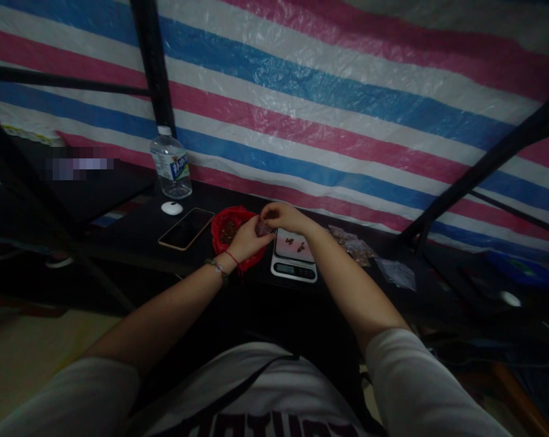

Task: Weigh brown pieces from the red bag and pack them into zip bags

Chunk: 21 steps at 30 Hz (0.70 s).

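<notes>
My left hand [247,238] and my right hand [281,215] meet above the dark table [138,240], both pinching a small clear bag [264,228] with dark bits inside. Just right of them sits a small white digital scale [293,257] with a few dark pieces on its pan. Behind my left hand lies an open red plastic bag [226,226] holding more of the dark pieces. My left wrist wears a bead bracelet and a red string.
A phone [185,228] lies face up left of the red bag, with a white bottle cap [171,208] and a water bottle [171,165] behind it. Several small filled clear bags [357,247] and empty ones [396,272] lie right of the scale. Black frame bars cross a striped tarp backdrop.
</notes>
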Available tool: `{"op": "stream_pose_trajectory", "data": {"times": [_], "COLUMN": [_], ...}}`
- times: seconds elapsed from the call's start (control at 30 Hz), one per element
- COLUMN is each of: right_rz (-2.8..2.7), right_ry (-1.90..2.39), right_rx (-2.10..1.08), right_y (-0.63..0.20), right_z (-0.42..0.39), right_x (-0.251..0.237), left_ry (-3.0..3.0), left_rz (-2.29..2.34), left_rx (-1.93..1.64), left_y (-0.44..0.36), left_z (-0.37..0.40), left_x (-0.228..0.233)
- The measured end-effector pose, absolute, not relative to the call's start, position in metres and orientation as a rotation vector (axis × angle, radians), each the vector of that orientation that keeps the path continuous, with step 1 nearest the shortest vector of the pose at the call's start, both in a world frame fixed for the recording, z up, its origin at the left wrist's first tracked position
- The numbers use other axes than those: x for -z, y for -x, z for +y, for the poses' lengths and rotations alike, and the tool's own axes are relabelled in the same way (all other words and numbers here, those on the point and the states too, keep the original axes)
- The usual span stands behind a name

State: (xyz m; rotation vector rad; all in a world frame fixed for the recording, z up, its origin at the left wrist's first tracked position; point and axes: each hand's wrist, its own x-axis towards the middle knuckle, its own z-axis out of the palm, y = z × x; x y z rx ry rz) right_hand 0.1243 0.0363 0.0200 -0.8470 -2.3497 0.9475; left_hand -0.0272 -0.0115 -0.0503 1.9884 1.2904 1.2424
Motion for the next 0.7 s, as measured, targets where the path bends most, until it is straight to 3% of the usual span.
{"op": "stream_pose_trajectory", "data": {"times": [0.43,0.7], "right_rz": [-2.592,-2.471], "right_ry": [0.996,0.986], "right_rx": [-0.682,-0.744], "right_y": [-0.115,-0.106], "right_z": [0.033,0.024], "right_x": [-0.043,-0.043], "left_ry": [-1.846,-1.765], "left_rz": [1.271,1.212], "left_rx": [-1.34,-1.363], "left_y": [0.029,0.028], "left_z": [-0.007,-0.006], "left_x": [0.052,0.054]}}
